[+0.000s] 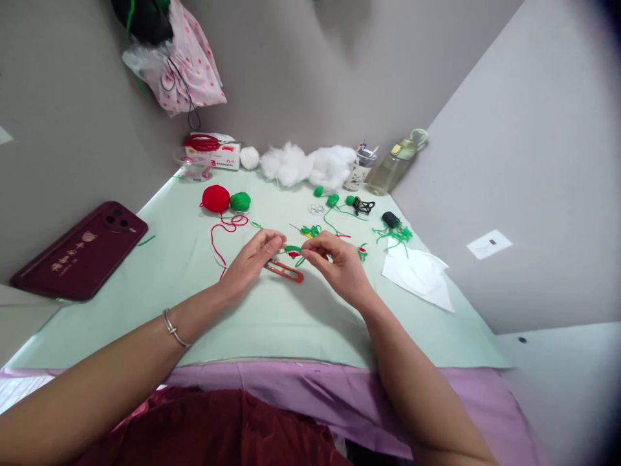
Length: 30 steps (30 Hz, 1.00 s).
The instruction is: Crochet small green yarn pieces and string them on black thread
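Observation:
Between my two hands is a small crocheted piece (293, 250) with a green edge and red and white below it. My left hand (255, 259) is closed in a pinch at its left end. The thumb and forefinger of my right hand (334, 259) pinch at its right end, where a green strand loops down. An orange, slotted, clip-like piece (286, 272) sticks out beneath my left fingers; whether they grip it I cannot tell. Just beyond lie a bundle of green yarn (311, 231) and a thin needle-like tip.
A red yarn ball (216, 199) and a green yarn ball (240, 201) lie at the left, near a large dark red phone (80, 249). White stuffing (308, 165), a pen cup (359, 171) and a bottle (395, 165) line the back. White tissue (417, 275) lies at the right.

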Motion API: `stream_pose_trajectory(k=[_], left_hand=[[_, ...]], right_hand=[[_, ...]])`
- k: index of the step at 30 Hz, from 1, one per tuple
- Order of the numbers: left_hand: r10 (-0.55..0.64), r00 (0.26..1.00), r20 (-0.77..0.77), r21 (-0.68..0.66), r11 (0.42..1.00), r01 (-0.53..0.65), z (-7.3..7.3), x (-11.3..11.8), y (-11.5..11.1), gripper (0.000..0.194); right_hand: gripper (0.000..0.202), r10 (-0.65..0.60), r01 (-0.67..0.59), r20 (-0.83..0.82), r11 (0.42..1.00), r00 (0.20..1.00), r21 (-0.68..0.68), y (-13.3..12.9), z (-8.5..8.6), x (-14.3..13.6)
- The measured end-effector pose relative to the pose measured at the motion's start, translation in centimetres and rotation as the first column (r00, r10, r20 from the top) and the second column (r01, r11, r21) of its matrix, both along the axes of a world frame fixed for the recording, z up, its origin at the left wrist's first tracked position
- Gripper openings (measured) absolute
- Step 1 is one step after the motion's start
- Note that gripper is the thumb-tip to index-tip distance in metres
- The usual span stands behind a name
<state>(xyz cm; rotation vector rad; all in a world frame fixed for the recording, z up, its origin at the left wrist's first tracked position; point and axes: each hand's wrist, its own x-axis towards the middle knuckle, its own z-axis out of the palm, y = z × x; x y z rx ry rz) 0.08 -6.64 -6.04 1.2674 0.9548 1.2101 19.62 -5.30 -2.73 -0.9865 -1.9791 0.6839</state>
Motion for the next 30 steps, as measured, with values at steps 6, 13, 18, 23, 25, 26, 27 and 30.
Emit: stream_pose_trajectory(k=[6,13,18,23,25,26,27,30], left_hand=[[0.014,0.975,-0.221,0.112,0.994,0.011,0.3,0.0,-0.3,0.030],[0.027,0.986,-0.162,0.067,0.998,-0.017,0.1,-0.3,0.2,0.018],[0.027,0.989,-0.144,0.026,0.999,-0.023,0.3,-0.3,0.2,0.019],[0.033,0.992,-0.125,0.024,0.999,-0.030,0.5,-0.3,0.2,0.017],[0.035,0.991,-0.125,0.029,0.999,-0.032,0.5,-0.4,0.2,0.018],[0.037,0.991,-0.127,0.031,0.999,-0.034,0.5,-0.4,0.2,0.019],[0.039,0.991,-0.128,0.032,0.999,-0.035,0.4,-0.4,0.3,0.019],[0.044,0.991,-0.129,0.031,0.999,-0.041,0.3,-0.4,0.3,0.019]], right_hand=[[0.008,0.025,-0.025,0.011,0.999,1.000,-0.045,-0.3,-0.1,-0.3],[0.021,0.031,-0.040,-0.070,0.990,0.997,-0.135,0.1,-0.2,0.7],[0.011,-0.032,0.027,0.111,0.998,0.993,0.049,0.1,-0.2,0.9],[0.016,-0.096,0.011,0.270,0.955,0.958,0.298,0.0,-0.5,0.7],[0.018,-0.091,-0.005,0.293,0.950,0.952,0.312,0.0,-0.5,0.6],[0.019,-0.087,-0.012,0.297,0.950,0.951,0.313,0.0,-0.5,0.7],[0.019,-0.081,-0.018,0.298,0.949,0.951,0.315,-0.1,-0.4,0.7],[0.019,-0.066,-0.033,0.299,0.949,0.952,0.314,-0.1,-0.2,0.7]])
